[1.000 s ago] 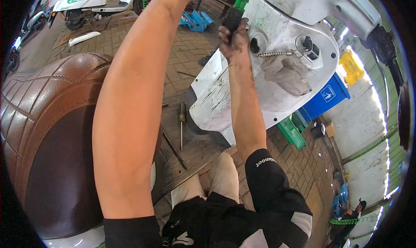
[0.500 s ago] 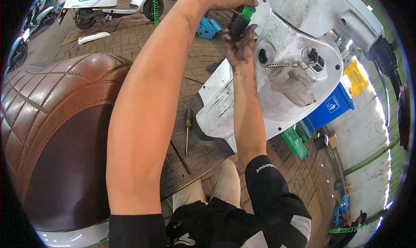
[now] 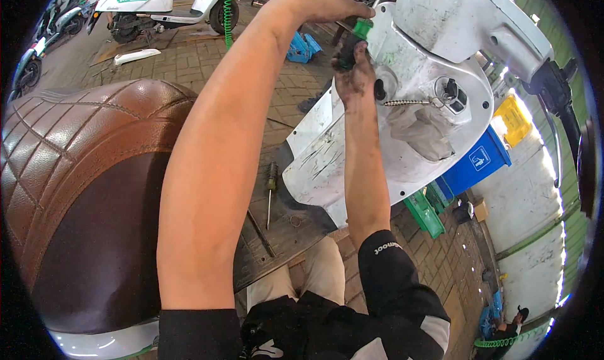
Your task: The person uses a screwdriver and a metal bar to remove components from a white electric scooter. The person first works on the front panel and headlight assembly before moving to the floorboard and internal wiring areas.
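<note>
My right hand [image 3: 352, 74] is closed round the black-and-green handle of an upright-angled screwdriver [image 3: 362, 27], beside the soiled white scooter front panel [image 3: 314, 159]. My left hand [image 3: 333, 1] reaches over from the upper edge, its thumb beside the metal shaft; its other fingers are mostly hidden. A cord [image 3: 406, 102] lies by the ignition area [image 3: 450, 93], above a crumpled pale bag or cloth [image 3: 421, 133] in the panel. A second screwdriver [image 3: 272, 181] lies on the dark footboard [image 3: 255, 265], near a small ring [image 3: 294, 221].
A brown quilted seat [image 3: 88, 133] fills the left. Behind are parked scooters [image 3: 151, 1] and a blue toolbox [image 3: 301, 45]. On the right are handlebars [image 3: 553, 83], blue [image 3: 465, 171] and yellow [image 3: 513, 121] bins, green trays [image 3: 425, 215] and, low down, another person [image 3: 513, 328].
The view has shifted, so the scooter and both hands sit lower in the picture. My right hand still grips the screwdriver, and more of the shaft shows beside my left thumb.
</note>
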`<action>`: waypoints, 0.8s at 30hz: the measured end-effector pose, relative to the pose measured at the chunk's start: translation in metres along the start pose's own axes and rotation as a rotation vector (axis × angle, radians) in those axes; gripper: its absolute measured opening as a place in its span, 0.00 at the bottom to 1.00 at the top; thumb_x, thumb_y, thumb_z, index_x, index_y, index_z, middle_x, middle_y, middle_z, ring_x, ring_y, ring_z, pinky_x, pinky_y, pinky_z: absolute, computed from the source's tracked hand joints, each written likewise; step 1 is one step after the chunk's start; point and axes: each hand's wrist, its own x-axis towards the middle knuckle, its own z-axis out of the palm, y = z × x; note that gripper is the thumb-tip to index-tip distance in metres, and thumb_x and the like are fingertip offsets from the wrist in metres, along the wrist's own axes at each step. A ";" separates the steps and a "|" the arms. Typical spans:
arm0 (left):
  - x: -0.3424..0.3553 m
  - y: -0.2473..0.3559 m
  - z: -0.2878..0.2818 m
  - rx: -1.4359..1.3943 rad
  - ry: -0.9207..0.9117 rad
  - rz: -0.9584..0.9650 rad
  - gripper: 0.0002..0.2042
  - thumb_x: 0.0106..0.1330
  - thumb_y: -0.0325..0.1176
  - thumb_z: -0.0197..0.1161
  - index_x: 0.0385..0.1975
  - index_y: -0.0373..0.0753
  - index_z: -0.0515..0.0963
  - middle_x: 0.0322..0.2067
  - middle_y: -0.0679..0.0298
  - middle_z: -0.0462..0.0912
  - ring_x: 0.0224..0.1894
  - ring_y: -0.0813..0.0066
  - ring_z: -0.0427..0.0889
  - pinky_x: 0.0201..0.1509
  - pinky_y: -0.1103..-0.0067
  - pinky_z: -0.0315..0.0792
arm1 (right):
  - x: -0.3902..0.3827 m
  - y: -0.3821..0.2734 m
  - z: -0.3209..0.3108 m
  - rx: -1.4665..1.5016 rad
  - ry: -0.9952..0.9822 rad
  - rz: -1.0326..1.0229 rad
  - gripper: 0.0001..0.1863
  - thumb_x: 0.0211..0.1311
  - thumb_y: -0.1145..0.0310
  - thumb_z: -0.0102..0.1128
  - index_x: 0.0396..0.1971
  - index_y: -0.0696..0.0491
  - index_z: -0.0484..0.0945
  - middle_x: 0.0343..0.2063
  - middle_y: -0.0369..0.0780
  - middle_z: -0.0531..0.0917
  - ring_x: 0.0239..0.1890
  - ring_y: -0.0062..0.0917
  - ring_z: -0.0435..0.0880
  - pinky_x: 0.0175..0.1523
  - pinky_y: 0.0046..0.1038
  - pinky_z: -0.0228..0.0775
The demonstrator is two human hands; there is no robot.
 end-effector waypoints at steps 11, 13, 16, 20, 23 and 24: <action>0.003 0.002 0.002 -0.021 -0.033 -0.055 0.18 0.51 0.44 0.62 0.33 0.33 0.77 0.23 0.58 0.79 0.26 0.73 0.75 0.32 0.78 0.69 | 0.005 0.003 -0.008 0.105 -0.003 0.063 0.22 0.61 0.48 0.39 0.38 0.51 0.71 0.31 0.37 0.76 0.27 0.24 0.72 0.25 0.20 0.63; 0.000 0.004 0.002 -0.008 -0.037 -0.030 0.18 0.51 0.44 0.62 0.33 0.33 0.77 0.23 0.59 0.79 0.25 0.73 0.75 0.32 0.78 0.69 | 0.008 0.001 -0.019 0.137 -0.024 0.155 0.19 0.61 0.51 0.43 0.38 0.51 0.71 0.31 0.37 0.76 0.28 0.24 0.72 0.26 0.21 0.64; -0.002 0.006 0.001 0.021 -0.034 0.044 0.19 0.51 0.44 0.62 0.33 0.33 0.77 0.22 0.59 0.78 0.24 0.73 0.75 0.32 0.78 0.69 | 0.009 0.001 -0.022 0.386 -0.520 0.327 0.16 0.60 0.54 0.47 0.38 0.50 0.71 0.31 0.37 0.76 0.29 0.24 0.73 0.27 0.21 0.65; 0.000 0.000 -0.002 0.071 0.033 0.067 0.20 0.50 0.45 0.62 0.33 0.31 0.76 0.22 0.58 0.78 0.25 0.72 0.75 0.33 0.77 0.69 | -0.006 0.007 0.015 0.066 0.031 -0.021 0.21 0.59 0.48 0.43 0.40 0.50 0.69 0.31 0.37 0.75 0.24 0.22 0.69 0.22 0.17 0.59; 0.000 0.004 0.001 -0.018 -0.008 -0.021 0.21 0.49 0.45 0.62 0.33 0.30 0.76 0.23 0.57 0.78 0.26 0.71 0.76 0.33 0.78 0.69 | 0.000 0.001 -0.011 0.098 -0.101 0.066 0.20 0.57 0.50 0.47 0.41 0.50 0.70 0.30 0.35 0.75 0.25 0.22 0.70 0.24 0.19 0.61; 0.000 0.008 0.003 -0.024 -0.010 -0.014 0.21 0.49 0.45 0.62 0.33 0.30 0.76 0.23 0.57 0.78 0.26 0.71 0.76 0.33 0.78 0.69 | 0.005 -0.002 -0.027 0.221 -0.285 0.179 0.18 0.56 0.53 0.52 0.40 0.49 0.70 0.30 0.34 0.75 0.26 0.21 0.71 0.27 0.21 0.64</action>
